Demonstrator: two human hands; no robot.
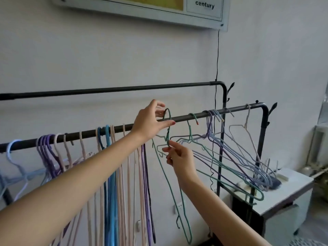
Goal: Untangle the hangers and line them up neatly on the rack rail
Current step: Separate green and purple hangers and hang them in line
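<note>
Both hands hold green hanger over rail.

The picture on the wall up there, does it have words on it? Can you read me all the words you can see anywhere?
"century": black letters on a white label at the right end of the framed wall panel, above the rack.
The hangers, rail, cabinet and wall outlets show no writing that can be read.
</note>
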